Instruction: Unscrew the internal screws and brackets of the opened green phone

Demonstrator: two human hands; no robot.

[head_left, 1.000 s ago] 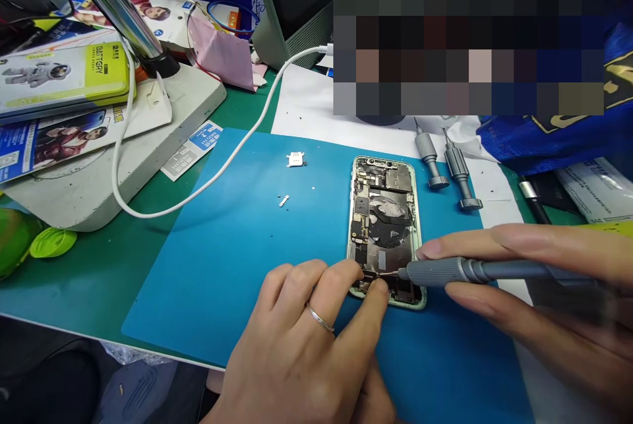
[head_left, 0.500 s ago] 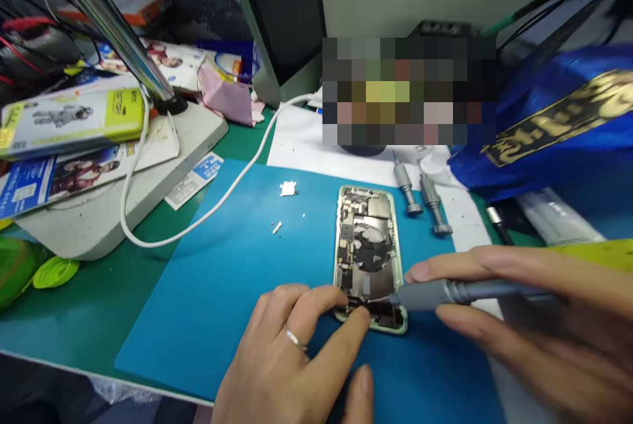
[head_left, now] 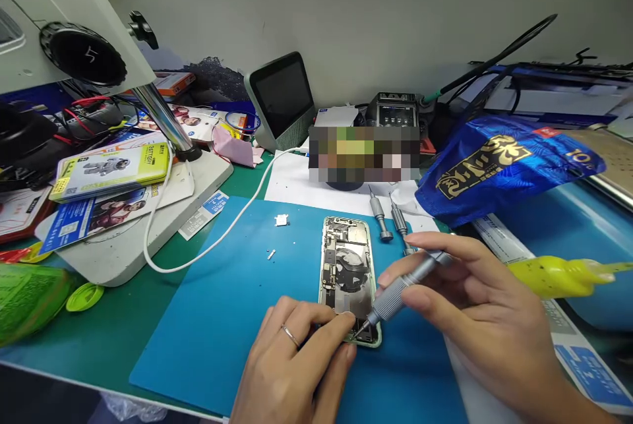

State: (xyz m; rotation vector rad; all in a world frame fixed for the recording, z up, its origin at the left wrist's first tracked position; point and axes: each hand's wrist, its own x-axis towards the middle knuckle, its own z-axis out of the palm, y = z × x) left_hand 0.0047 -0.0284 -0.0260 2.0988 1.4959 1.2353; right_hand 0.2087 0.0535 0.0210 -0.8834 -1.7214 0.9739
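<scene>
Two hands crowd the lower end of one phone (head_left: 346, 269), lying insides-up on the blue mat (head_left: 222, 318) on the green table (head_left: 116, 322). Right hand (head_left: 487, 308): grip clamped on a grey screwdriver (head_left: 393, 299), held slanted, tip down at the phone's bottom edge. Can't tell if it's seated in a screw. Left hand (head_left: 291, 358): fingertips touching the phone's lower end, thumb and forefinger close together; can't tell if anything is pinched between them.

Main risk, I'd say: tip slips. Cause would be the slant plus any sideways push. Left fingertips sit right beside it, so a skid likely finds skin or scrapes exposed internals.

Second: phone pivots on the mat. I see only the left fingers bracing it, and only at one end.

Third: lost bits. Small metal bracket (head_left: 271, 254) and square metal plate (head_left: 281, 220) sit loose left of the phone, tiny specks nearby. A stray sleeve, or a tug on the white cable (head_left: 205, 259) looping over the mat's left side, could sweep them off.

Minor: two spare drivers (head_left: 380, 216) lie near the right knuckles, easy to knock.
</scene>
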